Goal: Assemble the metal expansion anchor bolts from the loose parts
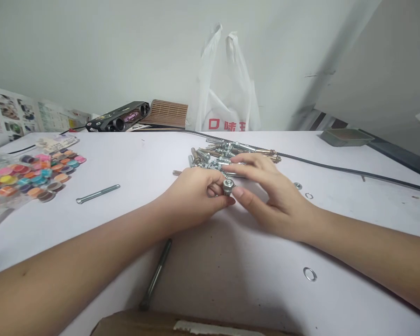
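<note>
My left hand (205,191) is closed around an expansion bolt (228,185), its nut end pointing up toward me between thumb and fingers. Most of the bolt's length is hidden by the hand. Beside it, my right hand (271,196) has its fingers spread, with the thumb tip at the nut's side; whether it touches cannot be made out. Behind both hands lies a pile of expansion bolts (227,149), silver and brass-coloured. One loose bolt (98,194) rests to the left, and another bolt (157,275) lies below my left forearm.
Right of my hands are a small nut (297,185), a washer (309,196) and a larger ring (310,274). Colourful discs (38,175) in plastic lie left. A cardboard box (133,324) is at the near edge. A white bag (227,93), black cable (322,163) and dish (346,136) are behind.
</note>
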Demonstrator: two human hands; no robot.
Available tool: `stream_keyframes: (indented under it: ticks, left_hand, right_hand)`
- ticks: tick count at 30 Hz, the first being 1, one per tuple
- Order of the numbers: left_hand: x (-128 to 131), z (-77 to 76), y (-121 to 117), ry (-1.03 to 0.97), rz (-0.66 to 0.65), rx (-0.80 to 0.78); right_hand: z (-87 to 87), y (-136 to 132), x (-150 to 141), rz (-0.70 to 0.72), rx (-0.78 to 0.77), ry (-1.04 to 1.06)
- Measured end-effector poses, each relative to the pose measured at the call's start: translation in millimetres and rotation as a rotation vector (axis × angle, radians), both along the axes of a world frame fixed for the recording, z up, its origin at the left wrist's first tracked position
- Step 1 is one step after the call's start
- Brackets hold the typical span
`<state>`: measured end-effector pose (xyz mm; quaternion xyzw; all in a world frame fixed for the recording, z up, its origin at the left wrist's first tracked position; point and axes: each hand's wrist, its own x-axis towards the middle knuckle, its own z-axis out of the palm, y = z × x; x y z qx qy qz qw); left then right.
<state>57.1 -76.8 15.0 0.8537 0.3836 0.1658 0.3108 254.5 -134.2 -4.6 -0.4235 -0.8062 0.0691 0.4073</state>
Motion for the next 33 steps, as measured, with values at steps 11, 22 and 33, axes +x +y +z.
stream_keyframes:
  ticks: [11, 22, 33]
  left_hand:
    - [-0.4, -0.8, 0.4, -0.011, -0.003, -0.031]
    - [-0.1, -0.8, -1.1, -0.016, -0.013, -0.045]
    - [-0.6, -0.6, -1.0, 0.057, -0.211, 0.163]
  right_hand:
    - [-1.0, -2.1, -3.2, -0.038, 0.002, 0.001]
    - [-0.4, -2.5, -3.3, -0.041, 0.055, -0.076]
    - [-3.3, 0.5, 0.6, -0.029, 0.207, -0.075]
